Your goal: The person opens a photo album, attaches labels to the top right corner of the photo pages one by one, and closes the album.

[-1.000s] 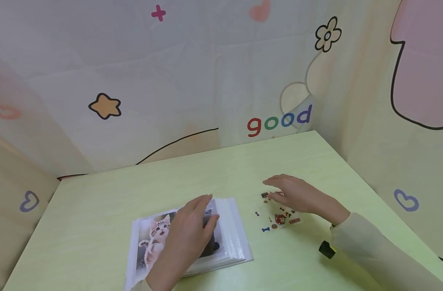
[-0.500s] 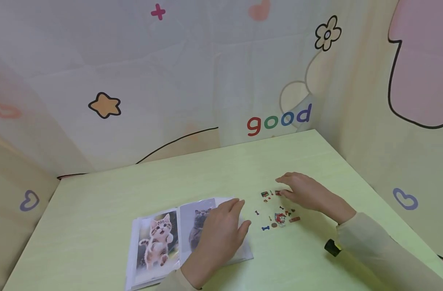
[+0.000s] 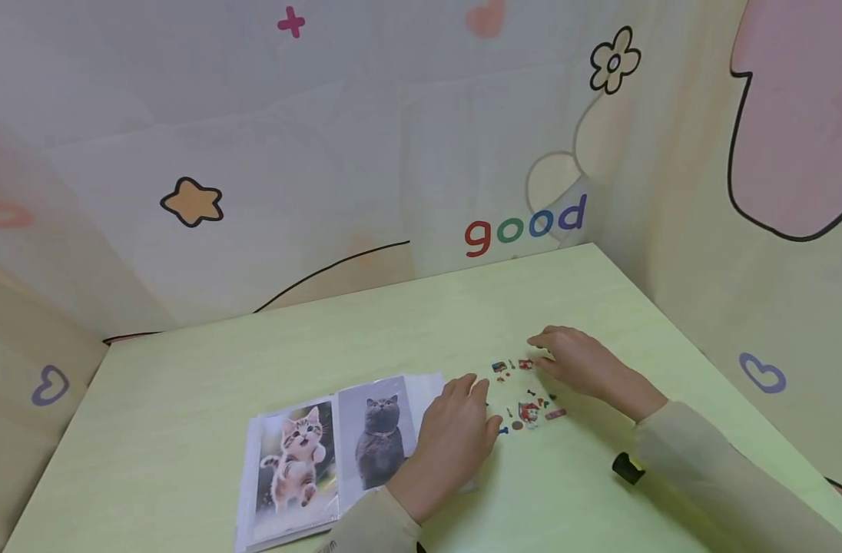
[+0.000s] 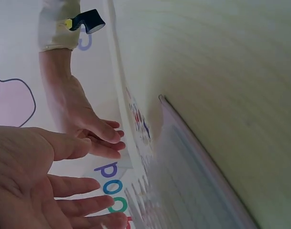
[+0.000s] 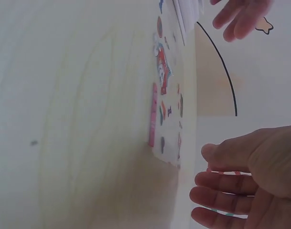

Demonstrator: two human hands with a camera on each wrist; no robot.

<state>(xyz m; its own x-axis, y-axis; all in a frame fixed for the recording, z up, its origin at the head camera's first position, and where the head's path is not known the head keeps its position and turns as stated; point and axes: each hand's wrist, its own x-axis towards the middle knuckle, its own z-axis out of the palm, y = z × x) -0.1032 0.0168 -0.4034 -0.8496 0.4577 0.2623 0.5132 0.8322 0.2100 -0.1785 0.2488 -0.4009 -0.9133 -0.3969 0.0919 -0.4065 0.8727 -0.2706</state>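
Shifted toward three o'clock since the earlier frame, the left hand (image 3: 454,436), empty and relaxed like the right hand (image 3: 587,365), hovers near the sticker sheet (image 3: 528,410), likely light, flexible and best edge-pinched, at two o'clock from the photo album (image 3: 337,461).

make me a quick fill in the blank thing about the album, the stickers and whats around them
The album shows a striped kitten beside a cat coloured ____.
In the head view, the stickers lie on the album's ____ side.
The hand nearer the album is the ____ one.
The colourful word on the backdrop reads ____.

Missing words: grey; right; left; good
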